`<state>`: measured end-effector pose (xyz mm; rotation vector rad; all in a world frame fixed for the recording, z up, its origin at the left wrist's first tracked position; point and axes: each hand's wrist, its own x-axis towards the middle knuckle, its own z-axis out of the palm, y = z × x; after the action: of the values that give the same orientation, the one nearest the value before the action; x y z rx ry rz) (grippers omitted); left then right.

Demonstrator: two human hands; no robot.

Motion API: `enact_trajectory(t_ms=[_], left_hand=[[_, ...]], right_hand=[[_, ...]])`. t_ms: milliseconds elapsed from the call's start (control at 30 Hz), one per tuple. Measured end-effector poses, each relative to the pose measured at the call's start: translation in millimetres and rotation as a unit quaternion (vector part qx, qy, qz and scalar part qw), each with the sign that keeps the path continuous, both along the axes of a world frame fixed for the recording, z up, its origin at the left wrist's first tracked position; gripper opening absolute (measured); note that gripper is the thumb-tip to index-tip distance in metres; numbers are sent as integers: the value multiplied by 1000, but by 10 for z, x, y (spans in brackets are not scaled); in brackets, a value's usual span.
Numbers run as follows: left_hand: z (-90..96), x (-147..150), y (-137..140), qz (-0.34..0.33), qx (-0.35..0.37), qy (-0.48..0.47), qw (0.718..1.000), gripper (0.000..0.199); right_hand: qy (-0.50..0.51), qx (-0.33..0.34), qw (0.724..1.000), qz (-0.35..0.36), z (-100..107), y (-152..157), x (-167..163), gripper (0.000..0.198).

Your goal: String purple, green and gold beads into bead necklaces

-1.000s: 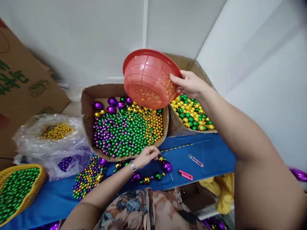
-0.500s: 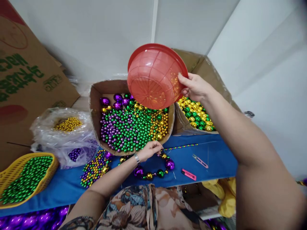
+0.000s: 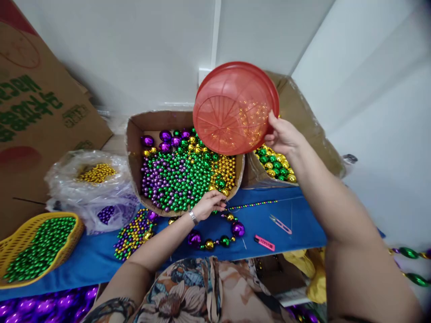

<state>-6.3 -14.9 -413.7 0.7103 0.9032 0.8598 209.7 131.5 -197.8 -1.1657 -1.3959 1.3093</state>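
Note:
My right hand (image 3: 284, 134) grips the rim of a red plastic basket (image 3: 222, 107), tilted with its ribbed underside towards me. Gold beads show through its wall. It hangs above an open cardboard box (image 3: 133, 172) of loose purple, green and gold beads (image 3: 188, 177). Closed in a pinch, my left hand (image 3: 208, 205) is at the box's front edge; whatever thin thing its fingertips hold is too small to make out. Just below lies a strand of large beads (image 3: 225, 242) in purple, gold and green. A string of tiny beads (image 3: 254, 205) stretches rightward from near those fingertips.
Pink thread snips (image 3: 281, 224) and a pink cutter (image 3: 264, 242) lie on the blue cloth (image 3: 303, 224). A second box (image 3: 303, 121) with gold and green beads stands right. Left are a yellow basket (image 3: 72, 244) of green beads and plastic bags (image 3: 60, 175) of beads.
The red basket has moved right in my right hand and tipped further, turning its underside more towards me. More gold and green beads show in the box. My left hand has barely shifted.

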Motion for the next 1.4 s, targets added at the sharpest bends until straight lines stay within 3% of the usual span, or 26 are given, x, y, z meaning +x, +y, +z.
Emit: enact_trajectory(t_ms=[233,367,433,500,567,700,767,900,1067,1200,1300,1400], left_hand=[[-7,-7,44,27,-21,1,999,24],[10,-15,49,22,-18,7,1000,28],[18,-13,51,17,-12,8,1000,32],[25,-5,48,14,-3,9,1000,36],[38,4,27,14,19,9,1000,40],[100,9,-65,10,85,19,996,43],[152,4,-110,4,111,30,993,40],[292,-4,-159,-22,134,31,990,33],[532,1,-194,-33,164,35,985,31],[715,10,-191,-35,166,34,985,27],[806,25,-164,-39,168,25,985,25],[851,60,-135,-43,165,23,985,24]], right_hand=[[27,15,999,-37,-218,-107,144,54],[52,52,994,-87,-116,-216,253,48],[73,107,982,-141,-53,-257,374,43],[47,181,959,-212,-60,-280,540,41],[-69,248,925,-281,-166,-289,725,38],[-379,292,813,-333,-574,-301,1041,31],[-432,282,796,-316,-766,-320,1141,26],[-434,274,816,-267,-915,-484,1163,28],[-441,286,817,-235,-887,-1093,858,35],[-464,258,831,-164,-1165,-1523,810,34],[-497,179,830,-179,-1562,-1651,1133,35],[-566,-5,796,-215,-1960,-1716,1614,32]])
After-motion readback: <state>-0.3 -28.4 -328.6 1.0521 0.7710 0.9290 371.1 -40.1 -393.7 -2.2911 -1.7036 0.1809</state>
